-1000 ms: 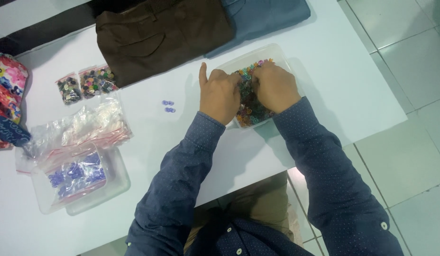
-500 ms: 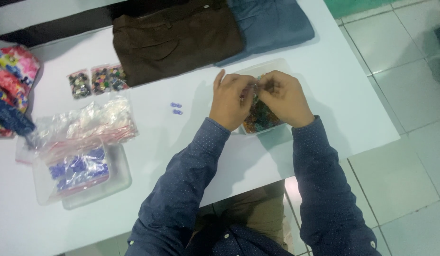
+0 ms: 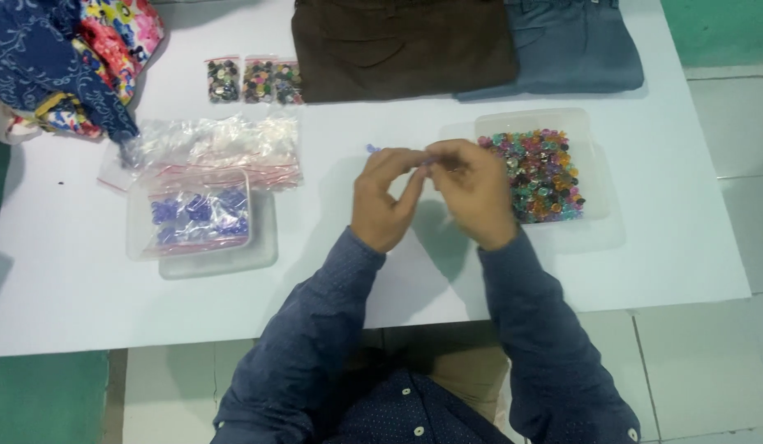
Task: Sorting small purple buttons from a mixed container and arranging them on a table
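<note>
- left hand [image 3: 387, 201] and right hand [image 3: 473, 191] meet fingertip to fingertip above the white table [image 3: 69, 288]; fingers bunched together at the contact point
- something small may be pinched between them, but it's hidden by the fingers – can't tell what, or which hand has it
- one small purple bead [image 3: 370, 149] lies on the table just beside the left hand's fingertips
- clear plastic tub [image 3: 595, 164] of mixed coloured beads [image 3: 538, 174] sits just right of the right hand, touching or nearly so
- left of the hands: a second clear tub [image 3: 217, 256] with a zip bag of blue-purple beads [image 3: 199, 215] in it
- heap of empty clear zip bags [image 3: 213, 144] behind that tub, partly overlapping it
- three small packets of dark mixed beads [image 3: 254, 80] further back
- folded brown garment [image 3: 402, 45] and folded blue-grey garment [image 3: 572, 45] at the far edge, side by side, touching
- floral fabric pile [image 3: 69, 57] at the far left corner
- both sleeves are dark blue
</note>
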